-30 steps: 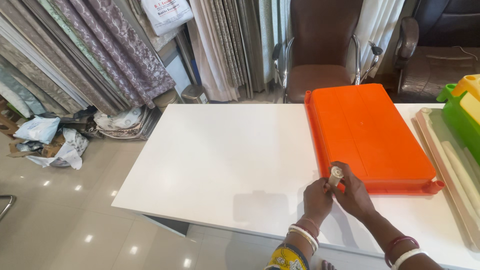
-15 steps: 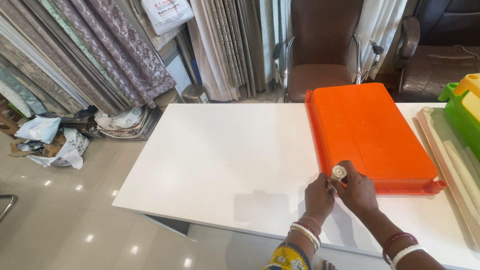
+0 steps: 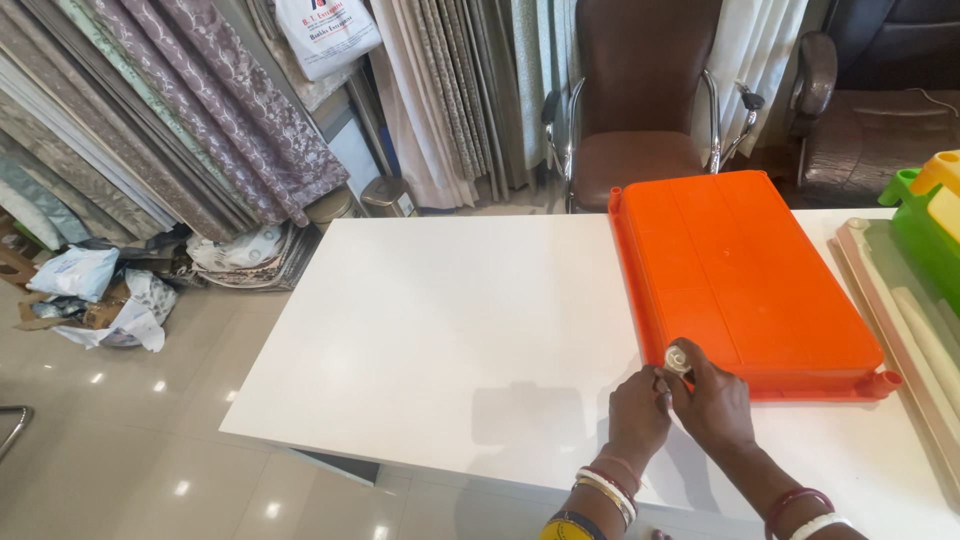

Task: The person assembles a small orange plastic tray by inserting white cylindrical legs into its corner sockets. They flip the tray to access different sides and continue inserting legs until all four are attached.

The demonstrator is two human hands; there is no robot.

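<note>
At the near edge of the white table (image 3: 430,320), the left hand (image 3: 637,410) and right hand (image 3: 715,405) meet, each grip closed on a small pale cylinder (image 3: 677,359) (its round end facing up) at the near-left corner of the upturned orange tray (image 3: 745,270). Farther right lie a beige tray (image 3: 905,320) and a green container (image 3: 925,235), contents unclear.

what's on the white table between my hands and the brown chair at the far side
In the head view, only the orange tray lies there, upside down, its near corner by the small beige cylinder both hands pinch. Left of it the white table is bare.
</note>
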